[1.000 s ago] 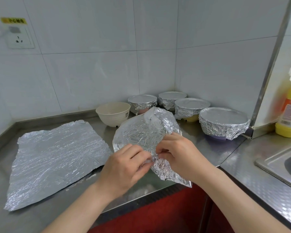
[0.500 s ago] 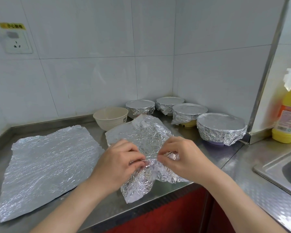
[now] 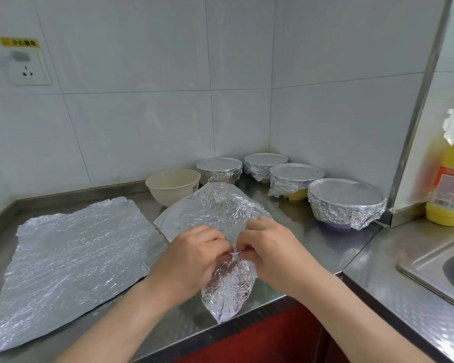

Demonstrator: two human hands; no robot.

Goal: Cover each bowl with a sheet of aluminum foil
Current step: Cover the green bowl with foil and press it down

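Observation:
A crumpled foil sheet (image 3: 215,213) is held over the counter's front edge. My left hand (image 3: 192,260) and my right hand (image 3: 270,250) pinch it side by side near its middle, and a flap hangs below them. Whether a bowl sits under this sheet is hidden. An uncovered cream bowl (image 3: 172,186) stands just behind it. Several foil-covered bowls line the back corner, among them the largest covered bowl (image 3: 346,203) on the right and a covered bowl (image 3: 219,170) next to the cream one. A flat foil sheet (image 3: 68,260) lies on the counter to the left.
The steel counter (image 3: 312,231) meets tiled walls at the back and right. A yellow detergent bottle (image 3: 448,184) stands at the far right beside a steel sink (image 3: 446,271). A wall socket (image 3: 26,70) with a plug is at the upper left.
The held foil sheet has tipped from upright down towards the counter, and its lower flap now hangs past my hands. Both hands have stayed together on it.

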